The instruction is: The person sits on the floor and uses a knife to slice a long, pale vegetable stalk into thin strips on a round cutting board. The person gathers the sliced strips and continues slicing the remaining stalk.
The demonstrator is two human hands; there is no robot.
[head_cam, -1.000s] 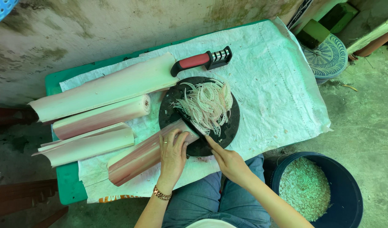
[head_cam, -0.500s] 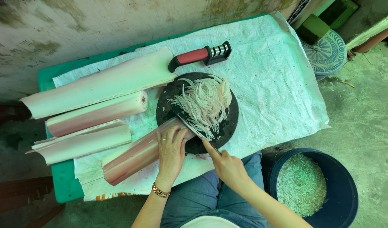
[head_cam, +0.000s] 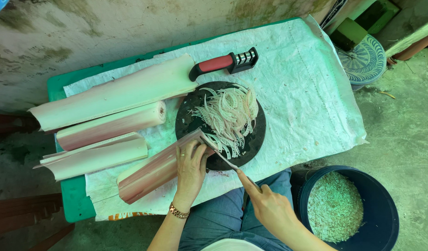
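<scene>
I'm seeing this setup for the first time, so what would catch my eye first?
The round dark cutting board mid-table, heaped with pale curled slices. At its near edge the left hand presses a pinkish stalk while the right hand holds a knife against its cut end. Three more stalks lie to the left.

sharpener (head_cam: 224, 62) behind board (head_cam: 186, 123), stalks (head_cam: 107, 118) left
</scene>
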